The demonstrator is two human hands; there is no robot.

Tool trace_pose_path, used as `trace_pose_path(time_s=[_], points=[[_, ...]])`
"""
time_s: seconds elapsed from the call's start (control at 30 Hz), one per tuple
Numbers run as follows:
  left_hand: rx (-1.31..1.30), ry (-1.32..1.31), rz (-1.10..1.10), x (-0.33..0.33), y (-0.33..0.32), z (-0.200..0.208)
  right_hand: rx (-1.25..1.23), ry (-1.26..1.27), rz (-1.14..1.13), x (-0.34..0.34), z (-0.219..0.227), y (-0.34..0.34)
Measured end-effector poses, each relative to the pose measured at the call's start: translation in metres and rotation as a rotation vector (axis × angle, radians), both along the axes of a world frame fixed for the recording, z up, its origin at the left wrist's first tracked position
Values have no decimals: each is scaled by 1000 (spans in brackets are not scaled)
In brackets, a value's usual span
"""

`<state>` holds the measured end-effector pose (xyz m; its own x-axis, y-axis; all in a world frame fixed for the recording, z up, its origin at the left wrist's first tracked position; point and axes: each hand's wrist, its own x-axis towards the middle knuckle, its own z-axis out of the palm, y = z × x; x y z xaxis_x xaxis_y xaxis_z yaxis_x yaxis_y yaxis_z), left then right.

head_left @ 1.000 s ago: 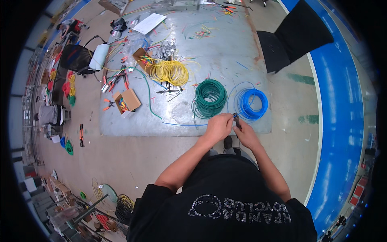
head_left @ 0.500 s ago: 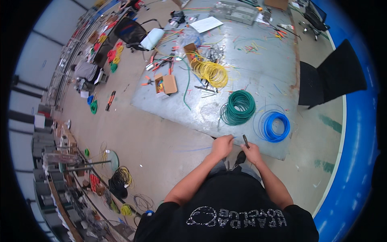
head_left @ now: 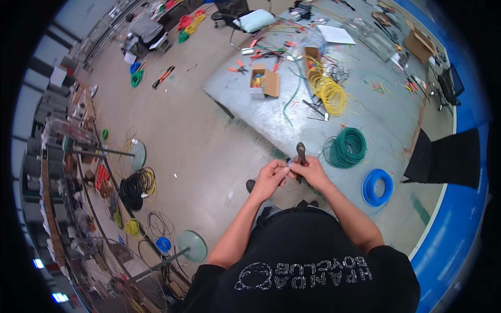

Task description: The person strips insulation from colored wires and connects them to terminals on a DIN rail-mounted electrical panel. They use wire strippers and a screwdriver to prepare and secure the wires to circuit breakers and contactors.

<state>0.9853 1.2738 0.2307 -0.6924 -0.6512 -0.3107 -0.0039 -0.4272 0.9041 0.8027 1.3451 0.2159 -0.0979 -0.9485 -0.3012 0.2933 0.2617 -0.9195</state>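
Note:
My left hand (head_left: 271, 178) is closed, its fingertips pinching a short piece of blue wire (head_left: 289, 163). Close beside it, my right hand (head_left: 309, 172) wraps round a pair of dark pliers (head_left: 301, 150), whose end points away from me. The right thumb and fingertips are also at the blue wire, so the two hands almost touch. Both are just off the near edge of the grey table (head_left: 250, 115). On the tabletop to the right lie a coil of green wire (head_left: 347, 148) and, nearer me, a coil of blue wire (head_left: 377, 188).
A yellow wire coil (head_left: 329, 96), an open cardboard box (head_left: 271, 83) and scattered tools lie farther along the table. A black chair (head_left: 449, 159) stands at the right. On the left are a standing fan (head_left: 117, 281) and floor coils (head_left: 138, 188). Another person (head_left: 146, 28) sits far left.
My view has turned, so the table now appears farther right. My hands have come together, with the blue wire between them, and the pliers have moved up beside the left fingertips.

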Motion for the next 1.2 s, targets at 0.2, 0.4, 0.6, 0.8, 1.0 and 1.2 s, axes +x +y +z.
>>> trace_pose_path(time_s=[0.2, 0.4, 0.6, 0.8, 1.0, 1.2], points=[[117, 54, 22, 113, -110, 2, -21, 79, 13, 98, 23, -144], [318, 124, 122, 249, -197, 5, 44, -117, -153, 174, 16, -301], [223, 107, 422, 318, -268, -9, 41, 57, 390, 312, -2, -371], [217, 40, 589, 386, -345, -26, 61, 27, 532, 393, -33, -487], [292, -82, 613, 437, -468, -25, 141, -67, 274, 427, -66, -675], [176, -215, 542, 462, -624, 5, 146, -117, 244, 430, -50, -834]])
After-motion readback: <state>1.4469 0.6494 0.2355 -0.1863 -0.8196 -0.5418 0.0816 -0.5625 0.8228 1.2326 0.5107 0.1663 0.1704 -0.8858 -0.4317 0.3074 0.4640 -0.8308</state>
